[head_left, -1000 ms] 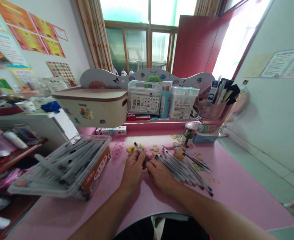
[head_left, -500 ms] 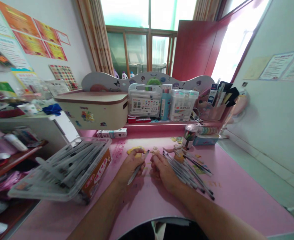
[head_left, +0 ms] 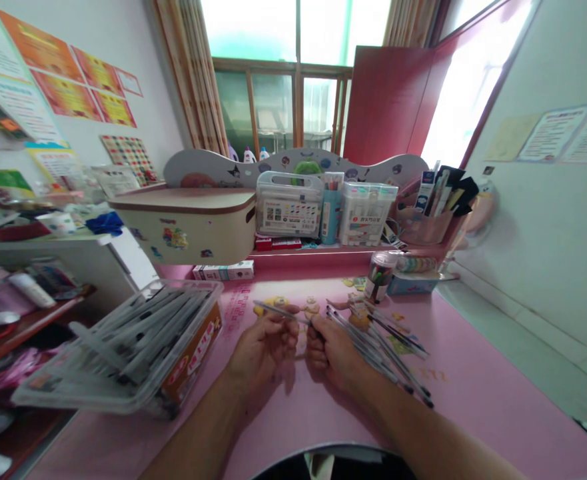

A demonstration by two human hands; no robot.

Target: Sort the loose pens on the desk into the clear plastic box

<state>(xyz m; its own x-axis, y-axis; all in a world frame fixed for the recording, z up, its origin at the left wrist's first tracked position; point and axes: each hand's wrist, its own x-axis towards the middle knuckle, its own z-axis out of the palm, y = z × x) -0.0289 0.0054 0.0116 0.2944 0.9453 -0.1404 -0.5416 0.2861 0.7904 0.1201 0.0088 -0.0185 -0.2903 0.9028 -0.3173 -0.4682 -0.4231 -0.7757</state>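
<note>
A slim grey pen (head_left: 270, 308) lies aslant between my two hands, its free end pointing to the upper left. My left hand (head_left: 260, 347) pinches it near the middle with the thumb and fingers. Closed around the pen's right end is my right hand (head_left: 334, 347), which hides that tip. Several grey pens with dark ends (head_left: 390, 357) are spread on the pink desk, just right of my right hand. On the left, a clear plastic box (head_left: 123, 340) is heaped with similar pens.
A cream lidded bin (head_left: 188, 230), a clear marker case (head_left: 289, 210) and a second clear case (head_left: 367, 213) stand on the shelf behind. A jar of pens (head_left: 380, 277) and a blue box (head_left: 413, 283) sit at the desk's back right. Shelves (head_left: 33, 313) flank the left.
The pen has swung from steep to nearly level, its free end now at upper left. My right hand has closed on its other end. The view has tilted slightly.
</note>
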